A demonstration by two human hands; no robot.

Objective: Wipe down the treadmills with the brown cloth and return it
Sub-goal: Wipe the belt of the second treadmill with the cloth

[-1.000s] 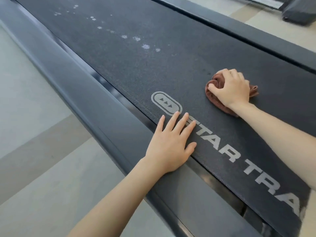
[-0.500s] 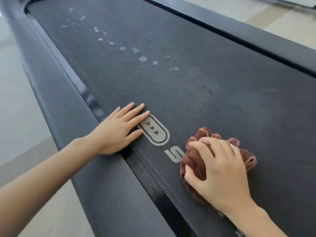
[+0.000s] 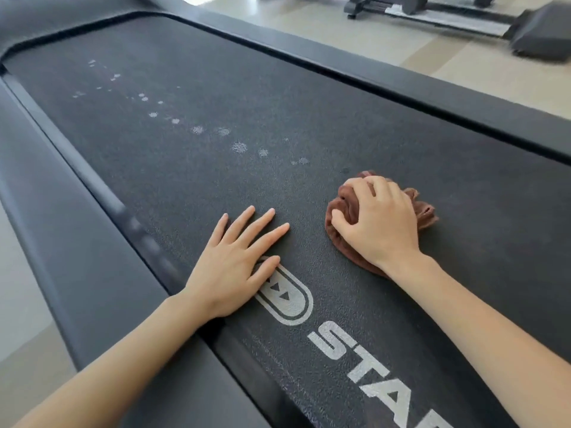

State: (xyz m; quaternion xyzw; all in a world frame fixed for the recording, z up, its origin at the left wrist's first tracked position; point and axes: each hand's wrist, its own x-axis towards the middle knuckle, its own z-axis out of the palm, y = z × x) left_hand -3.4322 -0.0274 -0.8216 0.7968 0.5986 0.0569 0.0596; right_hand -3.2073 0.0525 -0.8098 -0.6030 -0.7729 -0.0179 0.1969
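A black treadmill belt (image 3: 340, 97) fills the view, with a white logo and lettering near me. A trail of pale dried spots (image 3: 239, 147) runs diagonally across the belt toward the far left. My right hand (image 3: 375, 220) grips a bunched brown cloth (image 3: 425, 213) and presses it on the belt just past the last spots. My left hand (image 3: 234, 267) lies flat on the belt with straight fingers, beside the logo and close to the left rail.
The dark side rail (image 3: 77, 230) runs along the left, and another rail (image 3: 432, 94) borders the belt on the right. Beige floor lies beyond both. Another machine's base (image 3: 463, 23) stands at the top right.
My right hand has slid the cloth away from me and to the right, up toward the spots. My left hand has moved onto the belt beside the logo. The view has tilted upward.
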